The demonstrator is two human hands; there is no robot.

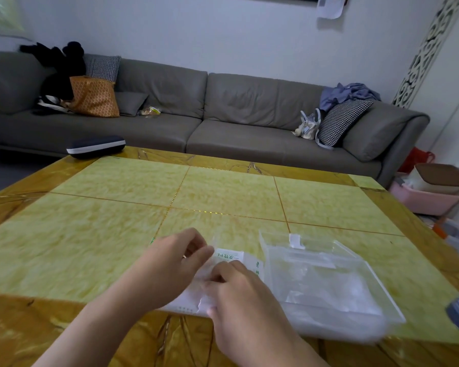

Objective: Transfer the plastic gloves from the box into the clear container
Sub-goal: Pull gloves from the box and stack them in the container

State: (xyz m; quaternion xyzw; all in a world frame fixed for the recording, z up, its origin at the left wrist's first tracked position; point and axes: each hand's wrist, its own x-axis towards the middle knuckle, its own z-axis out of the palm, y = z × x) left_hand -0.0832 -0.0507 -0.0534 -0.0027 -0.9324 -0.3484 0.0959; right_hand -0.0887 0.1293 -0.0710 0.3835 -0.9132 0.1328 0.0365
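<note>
While both my hands work at the lower middle of the frame, the box (pixel 233 259) lies flat on the yellow table (pixel 96 234) beneath them: a white carton with green print, mostly covered by my fingers. My left hand (pixel 175 263) comes in from the lower left, its fingers curled and thumb and fingertips pinching thin, filmy plastic gloves (pixel 210 271) at the box's top. My right hand (pixel 239 295) sits just right of it, fingers bent down and gripping the same crinkled, see-through film where it leaves the carton. The plastic is so pale and blurred that I cannot tell how many sheets I hold.

Just beside the box, toward the lower right, rests the clear container (pixel 376 282), a shallow transparent tub with a white tab at its far rim; hazy, wrinkled film shows inside it.

Toward the upper left, a dark case (pixel 96 146) sits at the table's far corner, and a grey sofa (pixel 223 112) spans the background.
</note>
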